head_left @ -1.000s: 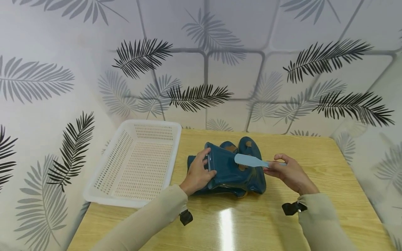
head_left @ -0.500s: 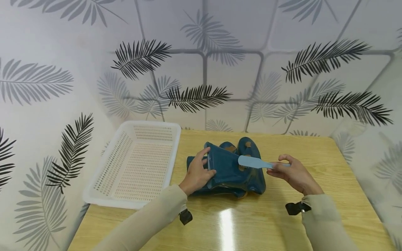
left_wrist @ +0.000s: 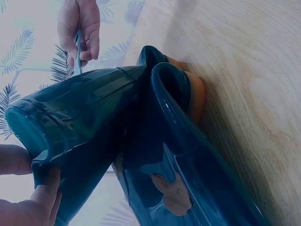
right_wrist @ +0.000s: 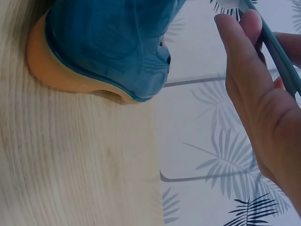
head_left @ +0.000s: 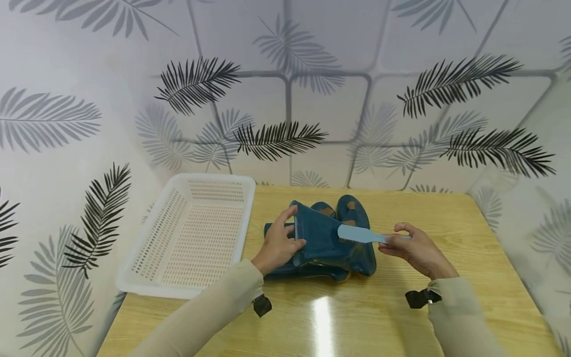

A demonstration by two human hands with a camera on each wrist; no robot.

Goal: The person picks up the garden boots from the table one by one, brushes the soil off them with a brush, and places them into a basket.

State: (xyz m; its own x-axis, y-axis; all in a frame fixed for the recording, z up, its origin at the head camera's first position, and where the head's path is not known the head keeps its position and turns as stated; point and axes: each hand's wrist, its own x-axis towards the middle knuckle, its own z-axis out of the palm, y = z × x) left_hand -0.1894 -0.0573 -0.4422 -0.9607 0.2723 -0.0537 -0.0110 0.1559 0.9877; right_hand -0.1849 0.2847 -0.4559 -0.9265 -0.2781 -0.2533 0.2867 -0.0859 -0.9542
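A pair of dark blue, glossy boots is seen near the centre of the frame in the head view, where they are laid on a wooden counter. The upper boot is placed across the lower boot, and its opening is turned toward the left of the frame. The rim of this opening is pinched by the left hand, so this grip is closed on the upper boot; in the left wrist view, the fingers and the thumb are shown at the lower left, at the edge of the opening. By the right hand, right of the centre, the thin handle of a light blue tool is pinched, so this grip is also closed. The flat head of the tool is pointed to the left and is seen over the upper boot; whether it is touched by the head cannot be told. Brown patches are shown on the boots, and an orange-tan sole is seen at the upper left of the right wrist view. A white perforated basket is located at the left of the boots, apart from them. Behind the counter, a wall is covered with leaf patterns.
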